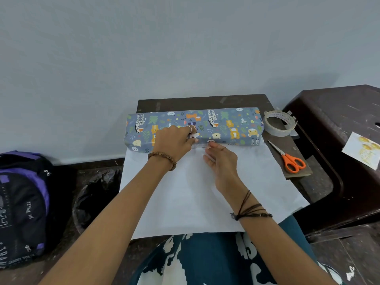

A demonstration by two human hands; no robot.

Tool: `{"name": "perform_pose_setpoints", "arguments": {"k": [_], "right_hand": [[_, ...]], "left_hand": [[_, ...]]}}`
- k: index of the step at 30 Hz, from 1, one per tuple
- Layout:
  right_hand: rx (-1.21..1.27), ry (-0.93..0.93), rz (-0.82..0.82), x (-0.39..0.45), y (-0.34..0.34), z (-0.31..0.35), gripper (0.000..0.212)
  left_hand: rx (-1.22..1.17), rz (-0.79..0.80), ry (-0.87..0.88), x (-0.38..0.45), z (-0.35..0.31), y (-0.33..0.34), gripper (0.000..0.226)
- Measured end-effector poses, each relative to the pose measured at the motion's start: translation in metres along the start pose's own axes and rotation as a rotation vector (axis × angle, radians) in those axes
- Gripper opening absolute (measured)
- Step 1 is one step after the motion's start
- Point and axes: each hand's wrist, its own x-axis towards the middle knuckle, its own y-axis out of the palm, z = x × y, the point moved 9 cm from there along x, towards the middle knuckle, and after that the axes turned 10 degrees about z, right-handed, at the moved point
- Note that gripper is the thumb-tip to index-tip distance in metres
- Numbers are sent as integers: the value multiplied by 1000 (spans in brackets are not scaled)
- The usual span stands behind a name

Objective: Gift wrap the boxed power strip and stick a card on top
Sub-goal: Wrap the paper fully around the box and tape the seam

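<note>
The wrapped box (pixel 193 126) is lying above the white paper (pixel 185 192). Left hand (pixel 174 141) is pinching tape (pixel 198 145); right hand (pixel 221 161) fingers are pressing flat. Judged stiff, light; paper creases, so hold the long edges.

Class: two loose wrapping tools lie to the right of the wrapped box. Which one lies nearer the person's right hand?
The orange-handled scissors, lying just right of the white paper. The clear tape roll sits farther back, by the box's far right end, away from the right hand.
</note>
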Motion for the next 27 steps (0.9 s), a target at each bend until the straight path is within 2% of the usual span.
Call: {"name": "perform_pose_setpoints", "arguments": {"k": [6, 10, 13, 17, 19, 22, 25, 27], "right_hand": [[179, -47, -147, -2, 1, -6, 14], [89, -149, -141, -8, 0, -1, 19], [-332, -354, -90, -15, -1, 19, 17], [-1200, -913, -106, -34, 27, 59, 34], [-1536, -1097, -76, -32, 48, 57, 46], [-1710, -1162, -15, -15, 63, 54, 44], [-1713, -1234, 17, -8, 63, 61, 26], [-1659, -1255, 72, -9, 62, 63, 23]], "left_hand": [[-9, -43, 17, 0, -1, -1, 33], [3, -87, 8, -4, -1, -2, 36], [-4, -85, 15, -4, 0, -1, 35], [-4, -79, 30, -3, 0, 1, 37], [7, -75, 32, -4, 0, -1, 38], [44, -68, 50, -7, -3, -1, 40], [66, -60, 48, -7, -3, 1, 43], [83, -59, 48, -6, -3, 3, 46]]}}
